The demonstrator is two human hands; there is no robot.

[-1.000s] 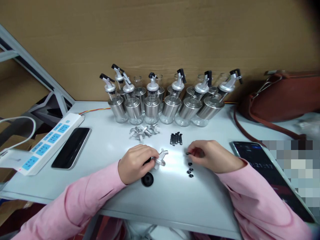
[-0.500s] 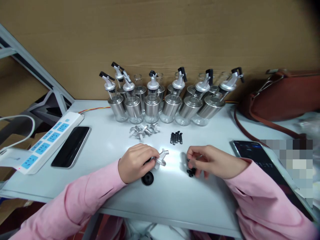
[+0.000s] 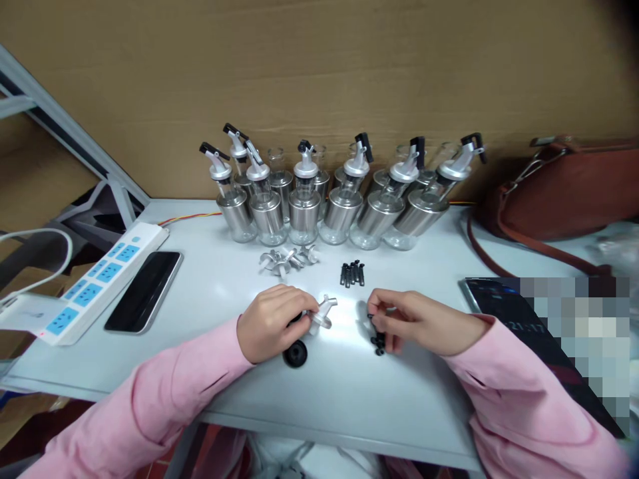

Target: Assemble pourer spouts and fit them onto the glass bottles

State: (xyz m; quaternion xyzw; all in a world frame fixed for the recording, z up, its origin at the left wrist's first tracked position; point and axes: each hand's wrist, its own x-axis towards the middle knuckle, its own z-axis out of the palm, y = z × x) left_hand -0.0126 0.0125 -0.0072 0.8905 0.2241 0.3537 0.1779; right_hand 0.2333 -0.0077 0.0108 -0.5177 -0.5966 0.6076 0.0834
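Left hand [image 3: 273, 324] grips a silver, branched spout fitting [image 3: 325, 311] mid-table near a round black cap [image 3: 295, 354], while right hand [image 3: 412, 319] pinches a small black piece [image 3: 370, 316] beside clustered loose black pieces [image 3: 379, 352].

The silver branched spout [image 3: 327, 310] looks satin-metallic, the slim black levers [image 3: 348, 276] plastic, and the flat pale-grey desk [image 3: 210, 286] smooth and glossy.

The pale table [image 3: 344, 399] carries bottles [image 3: 304, 209], silver spouts [image 3: 281, 266], black levers [image 3: 348, 275], small black pieces [image 3: 379, 351] and phones [image 3: 144, 293].
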